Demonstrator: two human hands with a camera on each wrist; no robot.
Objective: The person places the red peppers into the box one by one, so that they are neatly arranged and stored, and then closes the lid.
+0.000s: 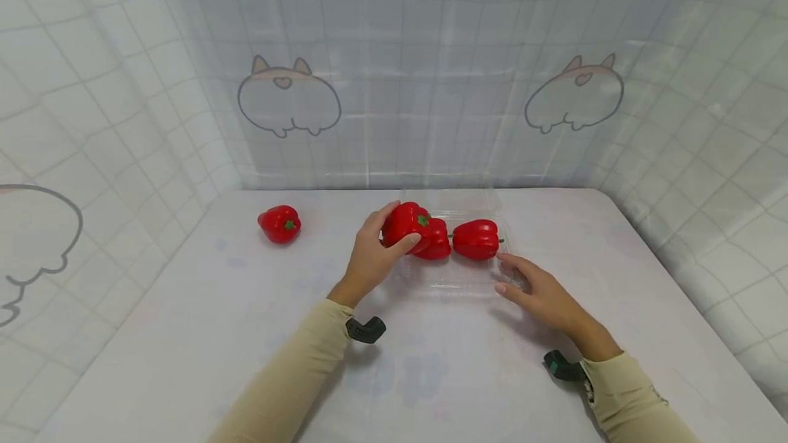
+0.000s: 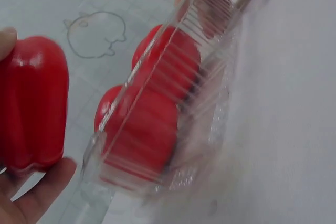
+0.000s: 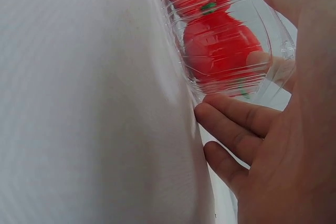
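My left hand [image 1: 372,251] grips a red bell pepper [image 1: 403,224] between thumb and fingers, above the left part of a clear plastic box [image 1: 458,279]. Two more red bell peppers lie inside that box: one [image 1: 436,241] is partly hidden behind the held one, the other [image 1: 476,239] lies to its right with its green stem toward the right end. At the box's right end rests my right hand [image 1: 542,296], thumb and fingers spread apart. In the right wrist view, its fingers [image 3: 231,124] are extended beside the box's end wall, apparently touching it.
Another red bell pepper [image 1: 280,224] lies on the white table [image 1: 258,361] at the far left. Behind the box is its clear raised lid [image 1: 449,198]. Tiled-pattern curtains with animal drawings [image 1: 289,98] enclose the table at the back and sides.
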